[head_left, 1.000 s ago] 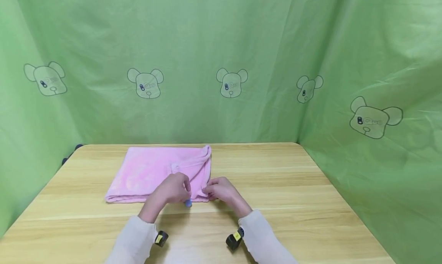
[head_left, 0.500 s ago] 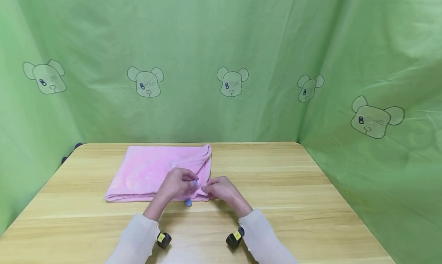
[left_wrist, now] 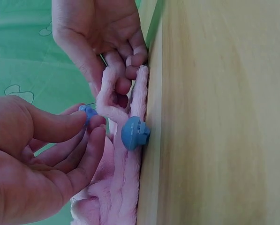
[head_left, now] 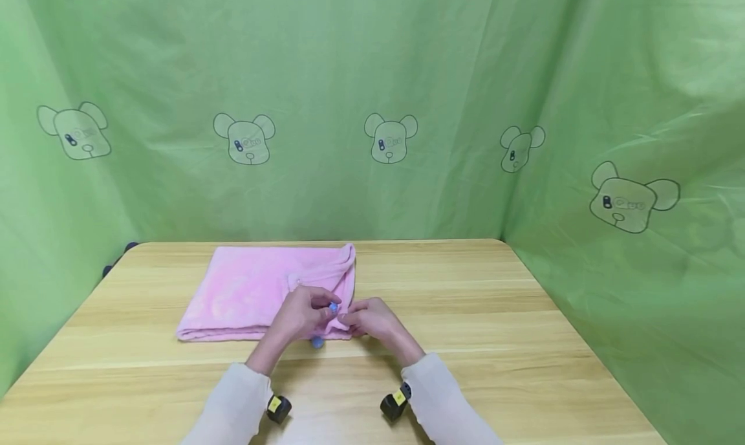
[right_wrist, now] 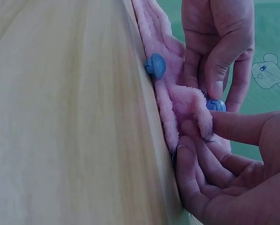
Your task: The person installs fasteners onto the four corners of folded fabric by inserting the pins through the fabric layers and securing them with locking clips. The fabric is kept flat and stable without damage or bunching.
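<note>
While right hand [head_left: 374, 319] pinches folded cloth [head_left: 244, 290], left hand [head_left: 301, 310] pinches first clip [head_left: 334, 307]; second clip [head_left: 317, 343] at 7 o'clock, both seemingly unfastened.

2 hands [head_left: 299, 312] [head_left: 374, 317], 1 pink cloth [head_left: 250, 290], 2 blue knob-like pieces [head_left: 334, 307] [head_left: 317, 343], 1 wooden worktop [head_left: 495, 341], 2 light sleeves [head_left: 229, 403] [head_left: 445, 400], 2 black wrist cameras [head_left: 280, 409] [head_left: 390, 407], 1 yellow label [head_left: 274, 404] [head_left: 398, 398] on each, 5 whole bear-head outlines [head_left: 79, 134] [head_left: 248, 142] [head_left: 390, 142] [head_left: 516, 152] [head_left: 623, 204] on green backdrop [head_left: 349, 57], head view
</note>
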### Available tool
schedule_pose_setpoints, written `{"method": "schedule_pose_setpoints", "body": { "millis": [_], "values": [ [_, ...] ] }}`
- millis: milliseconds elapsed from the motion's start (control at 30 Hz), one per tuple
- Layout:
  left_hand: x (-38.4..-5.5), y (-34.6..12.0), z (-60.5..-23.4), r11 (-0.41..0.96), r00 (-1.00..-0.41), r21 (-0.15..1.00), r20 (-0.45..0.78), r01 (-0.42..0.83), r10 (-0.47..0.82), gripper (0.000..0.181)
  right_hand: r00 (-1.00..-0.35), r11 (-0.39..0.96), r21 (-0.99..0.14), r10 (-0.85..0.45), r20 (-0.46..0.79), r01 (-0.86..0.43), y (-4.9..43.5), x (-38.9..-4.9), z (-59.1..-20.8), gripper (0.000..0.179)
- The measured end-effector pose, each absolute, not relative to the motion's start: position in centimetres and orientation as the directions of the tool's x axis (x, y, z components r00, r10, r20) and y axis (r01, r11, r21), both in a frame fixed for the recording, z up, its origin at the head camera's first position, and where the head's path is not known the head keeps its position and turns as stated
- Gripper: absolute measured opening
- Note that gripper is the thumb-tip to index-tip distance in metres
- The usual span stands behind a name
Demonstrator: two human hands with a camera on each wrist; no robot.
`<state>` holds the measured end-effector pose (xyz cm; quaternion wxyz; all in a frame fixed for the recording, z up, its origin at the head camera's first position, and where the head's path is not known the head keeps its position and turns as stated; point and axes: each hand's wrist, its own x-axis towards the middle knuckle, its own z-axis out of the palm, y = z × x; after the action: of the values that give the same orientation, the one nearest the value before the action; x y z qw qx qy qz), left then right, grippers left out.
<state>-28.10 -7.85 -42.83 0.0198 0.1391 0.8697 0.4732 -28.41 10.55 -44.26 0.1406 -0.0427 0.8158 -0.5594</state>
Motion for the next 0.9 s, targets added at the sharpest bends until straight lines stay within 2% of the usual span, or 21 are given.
{"method": "schedule_pose_setpoints", "body": {
  "millis": [900],
  "values": [
    [-28.07, -7.92, -42.77, 0.534, -0.958, 0.81, 0.115, 0.244, 0.263, 0.021, -0.958, 0.383, -0.918, -0.213, -0.191, 0.098, 10.46, -28.41, -44.31, 0.013]
  ]
}}
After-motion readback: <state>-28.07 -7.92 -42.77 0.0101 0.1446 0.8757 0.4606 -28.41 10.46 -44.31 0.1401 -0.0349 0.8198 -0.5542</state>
